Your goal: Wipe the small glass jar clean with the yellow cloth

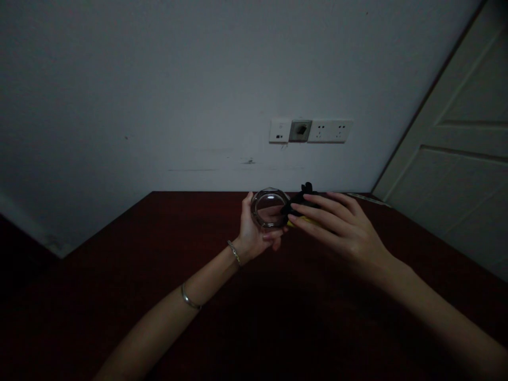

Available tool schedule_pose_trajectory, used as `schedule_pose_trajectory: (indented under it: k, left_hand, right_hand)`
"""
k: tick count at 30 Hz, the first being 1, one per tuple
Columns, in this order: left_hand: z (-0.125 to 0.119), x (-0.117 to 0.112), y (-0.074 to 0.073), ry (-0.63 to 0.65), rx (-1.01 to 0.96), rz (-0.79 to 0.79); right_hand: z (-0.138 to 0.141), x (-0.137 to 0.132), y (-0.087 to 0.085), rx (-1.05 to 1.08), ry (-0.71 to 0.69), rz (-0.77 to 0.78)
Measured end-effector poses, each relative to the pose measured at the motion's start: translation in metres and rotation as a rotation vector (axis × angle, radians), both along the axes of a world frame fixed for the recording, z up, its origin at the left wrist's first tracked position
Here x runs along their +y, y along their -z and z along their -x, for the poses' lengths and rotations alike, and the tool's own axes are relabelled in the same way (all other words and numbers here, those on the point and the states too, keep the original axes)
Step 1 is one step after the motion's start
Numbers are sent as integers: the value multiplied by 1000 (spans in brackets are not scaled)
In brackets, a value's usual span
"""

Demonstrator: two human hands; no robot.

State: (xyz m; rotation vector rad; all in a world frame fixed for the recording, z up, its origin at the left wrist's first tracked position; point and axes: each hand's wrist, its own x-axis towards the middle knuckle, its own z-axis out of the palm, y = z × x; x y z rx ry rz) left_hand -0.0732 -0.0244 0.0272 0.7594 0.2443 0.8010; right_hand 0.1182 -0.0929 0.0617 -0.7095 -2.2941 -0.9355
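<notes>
A clear round glass dish (270, 197) with a thick, faceted rim is in my left hand (254, 237). That hand is closed around it from the left and below, and its fingers show through the glass. To the right, my right hand (345, 227) has its fingers bent over a black and yellow object (294, 203), whose kind I cannot make out. Its black end touches or overlaps the right rim of the dish. Most of that object is hidden behind the right fingers. Both hands are above the dark red table.
The dark red table (178, 233) meets a pale wall (178, 106) at its back edge. Wall sockets (327, 131) sit above that edge. A panelled door (464, 153) stands at the right. A flat, thin item (367, 198) lies near the table's back right corner.
</notes>
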Motion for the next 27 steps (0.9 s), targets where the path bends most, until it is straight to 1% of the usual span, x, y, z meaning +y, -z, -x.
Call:
schedule_pose_trajectory:
  k: [3,7,11,15,17,21,24,27]
  left_hand:
    - [-3,0,-1,-55,-11,85]
    - [-6,3,1,-75,2,110]
    - [-12,7,7,-119,25,93]
    - [-20,5,10,-162,-22,22]
    - [-22,2,11,-142,-16,-7]
    - [-23,-3,17,-53,78,-11]
    - [-21,-4,21,-81,83,-27]
    - [-17,-5,20,-69,87,-115]
  right_hand:
    - [4,-1,5,16,-31,2]
    - [10,-1,7,-16,-41,-11]
    - [16,1,7,-76,-29,18]
    - [21,3,3,-86,-64,13]
    - [23,2,-1,-90,-55,-1]
    - [22,3,-8,-119,-10,-42]
    - [18,4,-12,-117,30,-65]
    - [12,4,-12,-100,82,-55]
